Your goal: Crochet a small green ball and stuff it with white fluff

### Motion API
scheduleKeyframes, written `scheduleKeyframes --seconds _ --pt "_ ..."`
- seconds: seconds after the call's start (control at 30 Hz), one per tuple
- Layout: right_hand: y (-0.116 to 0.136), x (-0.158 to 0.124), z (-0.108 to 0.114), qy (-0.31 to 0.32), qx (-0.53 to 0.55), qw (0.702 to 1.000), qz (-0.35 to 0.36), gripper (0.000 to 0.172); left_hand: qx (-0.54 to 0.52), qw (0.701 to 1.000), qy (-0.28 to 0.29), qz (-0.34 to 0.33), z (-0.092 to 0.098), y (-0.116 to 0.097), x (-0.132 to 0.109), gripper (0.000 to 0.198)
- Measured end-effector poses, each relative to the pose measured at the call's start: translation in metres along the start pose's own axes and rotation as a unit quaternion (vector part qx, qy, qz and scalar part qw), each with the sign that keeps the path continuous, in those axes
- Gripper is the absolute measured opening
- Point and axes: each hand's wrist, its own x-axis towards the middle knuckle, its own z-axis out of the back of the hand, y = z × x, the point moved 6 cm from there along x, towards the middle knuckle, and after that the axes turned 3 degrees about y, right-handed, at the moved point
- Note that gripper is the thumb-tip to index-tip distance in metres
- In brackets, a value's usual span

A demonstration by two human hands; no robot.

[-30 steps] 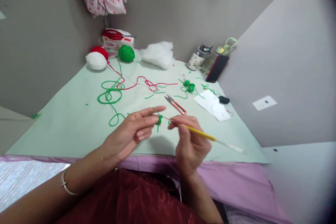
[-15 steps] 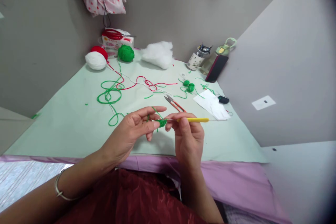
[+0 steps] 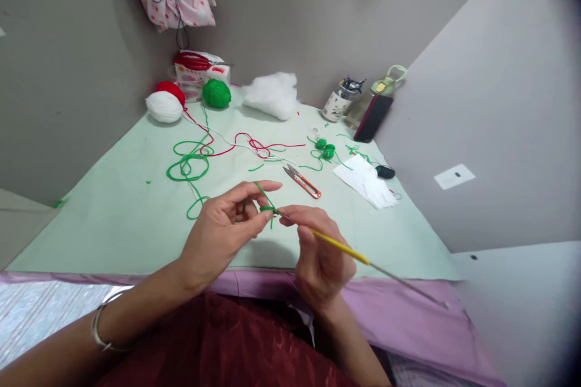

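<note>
My left hand (image 3: pixel 229 214) pinches a small green crochet piece (image 3: pixel 267 208) between thumb and fingers. Green yarn runs up from the piece over the raised index finger. My right hand (image 3: pixel 322 248) is closed around a crochet hook (image 3: pixel 342 246) with a yellow grip and metal ends. The hook's left tip meets the crochet piece, and its other end points down to the right. Fingers partly hide the piece. Just beyond the hands lie orange-handled thread snips (image 3: pixel 303 182).
At the back left sit white (image 3: pixel 164 106), red (image 3: pixel 171 91) and green yarn balls (image 3: pixel 216 94). Loose green yarn (image 3: pixel 187 168) loops across the table. White stuffing (image 3: pixel 272 95), a pen cup (image 3: pixel 338 103), a phone (image 3: pixel 374 118), a bottle (image 3: pixel 385 86) and white paper (image 3: pixel 365 181) stand or lie farther back.
The crochet hook has swung from nearly level to slanting, its far end now lower right. My right hand has turned and dipped with it. The crochet piece has tilted in my left hand.
</note>
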Motion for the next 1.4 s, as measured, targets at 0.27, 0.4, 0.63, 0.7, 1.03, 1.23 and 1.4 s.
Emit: scheduleKeyframes --seconds 0.27,0.4,0.63,0.7,1.03,1.23,1.4 --pt "-0.005 0.003 0.003 -0.035 0.068 0.996 -0.038 0.025 0.0 1.0 0.005 -0.025 -0.002 -0.009 0.001 0.03" --pt "0.004 0.007 0.0 0.006 0.022 1.0 0.004 0.025 0.0 1.0 -0.006 -0.027 0.004 -0.009 0.0 0.027" --pt "0.009 0.011 -0.03 0.05 -0.002 0.997 0.056 0.021 0.083 0.993 -0.069 -0.045 0.032 -0.006 -0.01 0.026" --pt "0.004 0.007 -0.041 0.04 0.008 0.998 0.054 0.018 0.082 0.993 -0.078 -0.024 0.041 0.002 -0.013 0.029" --pt "-0.012 -0.017 -0.074 0.091 -0.04 0.995 0.029 0.021 0.002 0.995 -0.065 0.076 0.056 0.05 -0.018 0.055" --pt "-0.014 -0.016 -0.076 0.098 -0.021 0.995 0.023 0.023 0.002 0.995 -0.076 0.07 0.059 0.054 -0.019 0.054" --pt "-0.015 -0.02 -0.077 0.126 -0.024 0.991 0.032 0.021 -0.008 0.994 -0.082 0.074 0.061 0.057 -0.02 0.055"
